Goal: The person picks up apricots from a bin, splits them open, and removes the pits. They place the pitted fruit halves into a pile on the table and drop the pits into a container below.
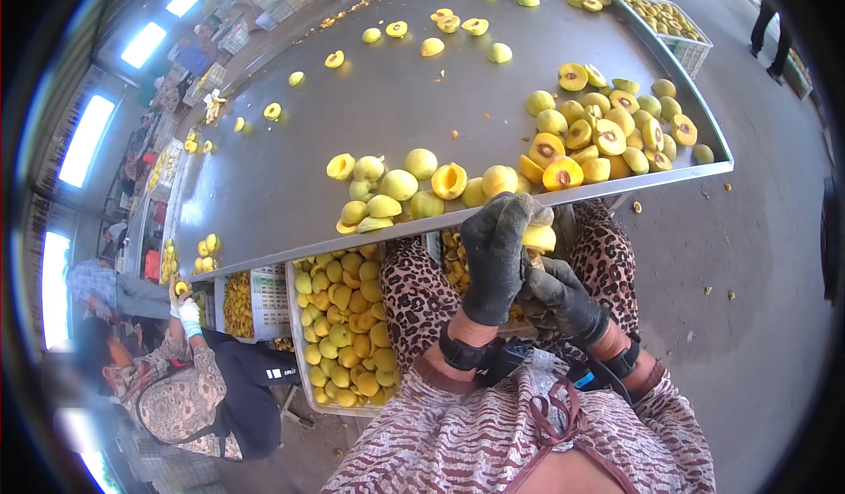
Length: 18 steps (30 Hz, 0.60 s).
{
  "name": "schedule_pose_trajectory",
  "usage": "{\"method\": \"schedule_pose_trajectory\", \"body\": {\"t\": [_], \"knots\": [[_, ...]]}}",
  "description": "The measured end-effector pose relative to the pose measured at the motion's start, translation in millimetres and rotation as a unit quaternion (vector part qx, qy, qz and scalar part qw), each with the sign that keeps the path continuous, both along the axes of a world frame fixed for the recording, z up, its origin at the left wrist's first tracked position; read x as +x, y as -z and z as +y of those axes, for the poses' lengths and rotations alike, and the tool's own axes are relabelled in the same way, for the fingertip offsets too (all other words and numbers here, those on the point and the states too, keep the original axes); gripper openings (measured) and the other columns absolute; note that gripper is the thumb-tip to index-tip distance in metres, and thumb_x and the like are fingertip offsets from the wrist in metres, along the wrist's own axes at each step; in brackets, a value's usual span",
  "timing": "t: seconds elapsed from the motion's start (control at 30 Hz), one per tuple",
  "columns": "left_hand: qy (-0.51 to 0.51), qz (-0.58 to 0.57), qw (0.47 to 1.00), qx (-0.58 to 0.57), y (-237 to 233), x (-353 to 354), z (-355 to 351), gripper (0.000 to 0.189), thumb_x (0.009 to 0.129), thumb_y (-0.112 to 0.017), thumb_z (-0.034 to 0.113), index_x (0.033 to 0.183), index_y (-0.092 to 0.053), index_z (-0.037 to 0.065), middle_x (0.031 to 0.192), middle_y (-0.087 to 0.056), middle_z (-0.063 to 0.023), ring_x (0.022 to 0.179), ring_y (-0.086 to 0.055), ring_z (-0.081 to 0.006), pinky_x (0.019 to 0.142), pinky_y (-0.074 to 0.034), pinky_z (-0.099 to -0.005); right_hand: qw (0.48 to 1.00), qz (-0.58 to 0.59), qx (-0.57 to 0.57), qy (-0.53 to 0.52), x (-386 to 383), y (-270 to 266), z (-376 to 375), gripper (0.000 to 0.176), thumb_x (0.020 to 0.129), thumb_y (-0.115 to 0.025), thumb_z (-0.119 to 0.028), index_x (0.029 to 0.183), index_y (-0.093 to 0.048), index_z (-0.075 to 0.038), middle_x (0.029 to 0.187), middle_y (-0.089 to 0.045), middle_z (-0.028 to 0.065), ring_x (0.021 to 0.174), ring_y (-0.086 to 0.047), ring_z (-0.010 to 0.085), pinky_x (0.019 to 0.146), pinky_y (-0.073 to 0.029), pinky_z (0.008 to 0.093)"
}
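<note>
Both my hands wear dark, worn gloves and meet over my lap, just below the table's near edge. My left hand (495,256) is closed around a yellow peach half (539,238), whose cut side is mostly turned from view. Close beneath it, my right hand (565,298) is curled with its fingers against the fruit; whatever it grips is hidden. On the metal table (352,115) above my hands lies a heap of halved peaches (609,136), several with brown pits showing. Further left along the edge sits a smaller group of halves (399,185).
A crate of peach halves (343,327) stands left of my knees. Another crate (238,305) holds orange pieces. A co-worker (189,379) in white gloves sits at left, holding fruit. Behind the table's right corner stands a full white crate (687,49). The table has a raised rim.
</note>
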<state>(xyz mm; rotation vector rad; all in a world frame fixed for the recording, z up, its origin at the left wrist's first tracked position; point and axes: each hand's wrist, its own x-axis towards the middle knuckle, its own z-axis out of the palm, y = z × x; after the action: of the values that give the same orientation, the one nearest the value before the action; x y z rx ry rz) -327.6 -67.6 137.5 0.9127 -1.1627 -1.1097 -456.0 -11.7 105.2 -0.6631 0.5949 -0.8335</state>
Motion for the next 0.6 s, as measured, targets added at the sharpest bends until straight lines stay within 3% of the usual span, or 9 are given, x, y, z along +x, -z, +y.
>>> {"method": "schedule_pose_trajectory", "body": {"t": [0.07, 0.2, 0.27, 0.33, 0.4, 0.43, 0.47, 0.5, 0.6], "knots": [[0.111, 0.043, 0.99, 0.077, 1, 10, 2, 0.044, 0.1, -0.052, 0.033, 0.079, -0.064, -0.003, 0.077, -0.068, -0.012, 0.069, -0.065, -0.0198, 0.067, -0.053, -0.0307, 1.0, 0.0, 0.002, -0.006, 7, -10, 3, 0.03, 0.096, -0.057, -0.036, 0.095, -0.059, -0.007, 0.066, -0.05, -0.0012, 0.055, -0.047, 0.0048, 0.05, -0.04, 0.0225], [0.159, 0.076, 0.984, -0.019, -6, 19, 7, 0.039, 0.098, -0.056, 0.031, 0.077, -0.065, -0.002, 0.077, -0.067, -0.011, 0.07, -0.065, -0.0186, 0.067, -0.053, -0.0303, 0.993, -0.062, -0.014, -0.102, 3, -4, -2, 0.029, 0.095, -0.06, -0.039, 0.089, -0.056, -0.01, 0.063, -0.043, -0.0064, 0.05, -0.04, 0.0031, 0.044, -0.029, 0.0204], [0.142, 0.094, 0.985, -0.01, -13, 32, -2, 0.047, 0.101, -0.045, 0.04, 0.085, -0.062, 0.0, 0.078, -0.066, -0.0139, 0.069, -0.065, -0.0227, 0.068, -0.055, -0.0333, 0.99, -0.084, -0.006, -0.112, 18, -5, -5, 0.028, 0.096, -0.058, -0.039, 0.093, -0.058, -0.012, 0.064, -0.044, -0.0093, 0.049, -0.04, 0.0021, 0.043, -0.028, 0.018], [0.013, 0.194, 0.975, 0.111, -15, 61, -24, 0.049, 0.102, -0.043, 0.043, 0.09, -0.062, 0.0, 0.079, -0.066, -0.0138, 0.068, -0.065, -0.022, 0.068, -0.056, -0.0356, 0.991, 0.019, -0.069, -0.112, 25, 12, -7, 0.029, 0.096, -0.057, -0.037, 0.098, -0.059, -0.008, 0.068, -0.051, -0.0057, 0.055, -0.048, 0.0054, 0.047, -0.036, 0.0219], [-0.16, -0.022, 0.987, -0.023, 8, 107, -64, 0.036, 0.1, -0.05, 0.028, 0.09, -0.066, -0.002, 0.085, -0.068, -0.0143, 0.076, -0.066, -0.0245, 0.074, -0.054, -0.0352, 0.962, 0.181, -0.183, -0.087, 29, 50, -12, 0.035, 0.095, -0.058, -0.036, 0.098, -0.059, -0.001, 0.072, -0.06, 0.0049, 0.066, -0.058, 0.0136, 0.06, -0.046, 0.0317], [-0.17, -0.27, 0.941, -0.115, 24, 135, -83, 0.03, 0.097, -0.052, 0.024, 0.092, -0.068, -0.001, 0.089, -0.069, -0.0147, 0.082, -0.066, -0.0266, 0.079, -0.053, -0.0367, 0.963, 0.178, -0.183, -0.084, 27, 59, -12, 0.035, 0.095, -0.058, -0.036, 0.098, -0.059, -0.001, 0.072, -0.06, 0.0049, 0.066, -0.058, 0.0136, 0.06, -0.046, 0.0317], [-0.168, -0.498, 0.827, -0.198, 40, 163, -101, 0.024, 0.094, -0.054, 0.02, 0.093, -0.069, 0.001, 0.093, -0.07, -0.015, 0.088, -0.066, -0.0287, 0.083, -0.052, -0.0381, 0.936, 0.257, -0.226, -0.083, 23, 65, -13, 0.035, 0.095, -0.058, -0.035, 0.098, -0.06, 0.0, 0.074, -0.061, 0.0092, 0.068, -0.058, 0.0159, 0.063, -0.046, 0.0336], [-0.086, -0.614, 0.761, -0.192, 67, 190, -115, 0.021, 0.089, -0.058, 0.018, 0.099, -0.07, 0.004, 0.106, -0.069, -0.0137, 0.102, -0.063, -0.0308, 0.093, -0.047, -0.0407, 0.901, 0.333, -0.266, -0.082, 18, 69, -12, 0.035, 0.095, -0.058, -0.035, 0.097, -0.061, 0.001, 0.076, -0.063, 0.0135, 0.07, -0.059, 0.0183, 0.067, -0.047, 0.0355], [-0.03, -0.728, 0.678, -0.095, 49, 171, -115, 0.025, 0.089, -0.06, 0.024, 0.102, -0.069, 0.005, 0.119, -0.064, -0.013, 0.117, -0.055, -0.032, 0.1, -0.041, -0.0438, 0.923, 0.305, -0.219, -0.078, 9, 67, -16, 0.033, 0.094, -0.06, -0.031, 0.097, -0.061, 0.001, 0.078, -0.063, 0.0182, 0.07, -0.059, 0.0206, 0.069, -0.047, 0.0362]]}}
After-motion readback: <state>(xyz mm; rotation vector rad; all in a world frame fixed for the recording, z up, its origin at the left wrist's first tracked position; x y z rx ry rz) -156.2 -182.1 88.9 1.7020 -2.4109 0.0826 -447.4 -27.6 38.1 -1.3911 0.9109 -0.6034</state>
